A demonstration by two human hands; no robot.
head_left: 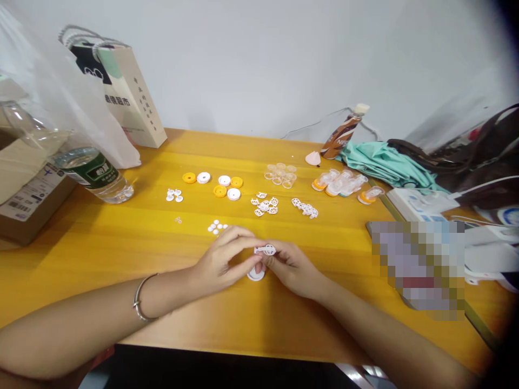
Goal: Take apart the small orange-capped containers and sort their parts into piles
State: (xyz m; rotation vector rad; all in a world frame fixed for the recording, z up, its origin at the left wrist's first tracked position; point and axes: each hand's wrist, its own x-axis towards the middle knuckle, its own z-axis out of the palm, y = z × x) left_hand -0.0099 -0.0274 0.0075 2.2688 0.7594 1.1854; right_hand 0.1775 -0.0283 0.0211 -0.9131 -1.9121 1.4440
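Note:
My left hand (229, 258) is closed, with its fingertips pinching one end of a small white plastic part (269, 249) that has an openwork, wheel-like shape. From the other side my right hand (294, 267) grips the same part between thumb and fingers. Just below the fingertips shows a white round base (256, 274), partly hidden by the fingers; whether it is held or lies on the table I cannot tell. Beyond the hands lie several small white discs (216, 229) and a pile of white openwork pieces (264, 206).
Farther back on the table (182, 329) are yellow and white round caps (220, 191), clear cups (279, 175), white openwork strips (305, 207) and capped clear pieces (340, 182). A water bottle (95, 173) and cardboard box (36, 189) stand left; a power strip (417, 205) lies right.

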